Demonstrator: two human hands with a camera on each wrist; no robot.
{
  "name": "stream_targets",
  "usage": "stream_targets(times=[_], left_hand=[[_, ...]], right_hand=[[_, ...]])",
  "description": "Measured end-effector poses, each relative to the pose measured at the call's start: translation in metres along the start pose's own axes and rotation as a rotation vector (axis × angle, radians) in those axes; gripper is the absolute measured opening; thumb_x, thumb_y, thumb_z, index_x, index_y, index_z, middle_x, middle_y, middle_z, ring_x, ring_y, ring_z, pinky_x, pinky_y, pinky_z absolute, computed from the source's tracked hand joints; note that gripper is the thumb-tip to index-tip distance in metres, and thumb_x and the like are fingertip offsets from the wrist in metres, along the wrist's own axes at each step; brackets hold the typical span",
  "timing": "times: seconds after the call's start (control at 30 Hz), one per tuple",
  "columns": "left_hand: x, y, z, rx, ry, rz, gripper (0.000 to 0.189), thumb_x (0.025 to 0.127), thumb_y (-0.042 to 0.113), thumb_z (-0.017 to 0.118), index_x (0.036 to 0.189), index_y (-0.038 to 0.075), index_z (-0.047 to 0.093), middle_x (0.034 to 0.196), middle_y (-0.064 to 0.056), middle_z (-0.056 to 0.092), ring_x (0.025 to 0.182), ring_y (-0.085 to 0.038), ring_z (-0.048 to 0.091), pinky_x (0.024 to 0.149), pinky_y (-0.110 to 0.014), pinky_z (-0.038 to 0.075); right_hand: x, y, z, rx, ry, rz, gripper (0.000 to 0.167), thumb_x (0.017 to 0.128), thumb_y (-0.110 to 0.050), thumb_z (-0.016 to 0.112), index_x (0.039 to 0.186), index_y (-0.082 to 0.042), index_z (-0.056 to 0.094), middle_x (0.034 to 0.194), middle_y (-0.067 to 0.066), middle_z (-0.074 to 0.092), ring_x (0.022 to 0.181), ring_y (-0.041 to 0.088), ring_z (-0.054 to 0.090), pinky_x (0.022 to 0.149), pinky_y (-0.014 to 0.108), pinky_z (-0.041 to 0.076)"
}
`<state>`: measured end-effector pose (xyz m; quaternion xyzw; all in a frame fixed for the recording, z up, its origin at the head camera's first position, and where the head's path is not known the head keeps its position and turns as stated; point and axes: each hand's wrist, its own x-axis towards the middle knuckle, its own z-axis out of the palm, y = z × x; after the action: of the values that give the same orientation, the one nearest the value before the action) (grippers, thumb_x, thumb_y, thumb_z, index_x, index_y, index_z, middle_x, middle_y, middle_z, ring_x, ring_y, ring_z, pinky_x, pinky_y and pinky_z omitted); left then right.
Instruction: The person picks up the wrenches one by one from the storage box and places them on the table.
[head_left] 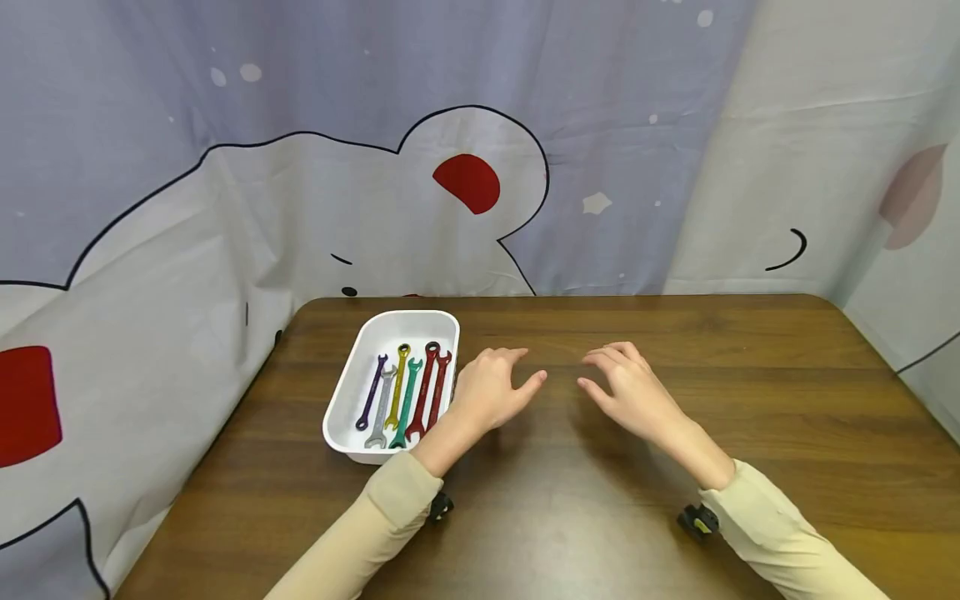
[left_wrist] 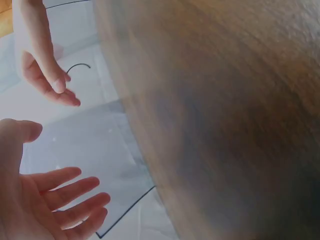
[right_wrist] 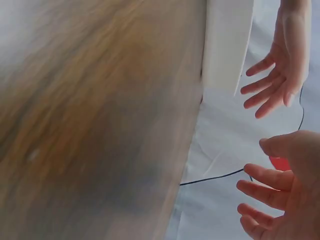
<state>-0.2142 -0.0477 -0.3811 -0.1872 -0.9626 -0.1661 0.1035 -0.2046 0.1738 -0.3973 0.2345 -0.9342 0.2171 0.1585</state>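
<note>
My left hand hovers over the table just right of a white tray, its fingers loosely extended and holding nothing. Facing it across a gap, my right hand is also raised, with relaxed fingers and nothing in them. In the white tray lie several combination wrenches side by side: a purple wrench, a silver wrench, a yellow wrench, a green wrench and two red wrenches. The left wrist view shows the left hand's spread fingers; the right wrist view shows the right hand's fingers.
The brown wooden table reaches back to a patterned curtain hanging behind it. On its left side the tray stands near the table's left edge. A small black wrist camera is strapped below the right sleeve.
</note>
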Motion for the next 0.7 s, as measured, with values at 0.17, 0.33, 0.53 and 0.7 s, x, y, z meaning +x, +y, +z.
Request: stream_targets(times=[0.17, 0.33, 0.53, 0.7], left_hand=[[-0.001, -0.004, -0.006, -0.06, 0.024, -0.022, 0.053, 0.091, 0.054, 0.052, 0.124, 0.015, 0.065, 0.121, -0.005, 0.068, 0.111, -0.024, 0.063, 0.087, -0.041, 0.052], [-0.001, -0.007, -0.011, -0.103, 0.06, -0.037, 0.055, 0.09, 0.058, 0.05, 0.119, 0.015, 0.068, 0.116, -0.004, 0.07, 0.107, -0.022, 0.066, 0.083, -0.04, 0.053], [-0.004, -0.013, -0.018, -0.15, 0.122, -0.037, 0.051, 0.09, 0.051, 0.055, 0.122, 0.012, 0.065, 0.101, -0.003, 0.074, 0.092, -0.021, 0.069, 0.073, -0.039, 0.053], [-0.006, -0.019, -0.023, -0.205, 0.181, -0.061, 0.05, 0.089, 0.045, 0.06, 0.126, 0.011, 0.061, 0.094, -0.005, 0.074, 0.083, -0.022, 0.07, 0.069, -0.039, 0.053]], right_hand=[[0.005, -0.01, 0.003, 0.032, 0.039, 0.011, 0.02, 0.087, -0.018, 0.069, 0.1, -0.002, 0.069, 0.102, 0.01, 0.07, 0.098, 0.027, 0.053, 0.089, 0.043, 0.043], [0.012, -0.018, 0.004, 0.067, 0.05, 0.024, 0.015, 0.086, -0.019, 0.071, 0.093, -0.006, 0.069, 0.088, 0.005, 0.069, 0.087, 0.023, 0.057, 0.079, 0.039, 0.047], [0.019, -0.027, 0.005, 0.1, 0.042, 0.056, 0.01, 0.083, -0.019, 0.074, 0.086, -0.012, 0.068, 0.072, -0.003, 0.06, 0.066, 0.014, 0.054, 0.062, 0.027, 0.042], [0.026, -0.036, 0.005, 0.124, 0.033, 0.057, 0.006, 0.082, -0.019, 0.074, 0.083, -0.014, 0.069, 0.068, -0.006, 0.06, 0.057, 0.005, 0.048, 0.057, 0.024, 0.04]])
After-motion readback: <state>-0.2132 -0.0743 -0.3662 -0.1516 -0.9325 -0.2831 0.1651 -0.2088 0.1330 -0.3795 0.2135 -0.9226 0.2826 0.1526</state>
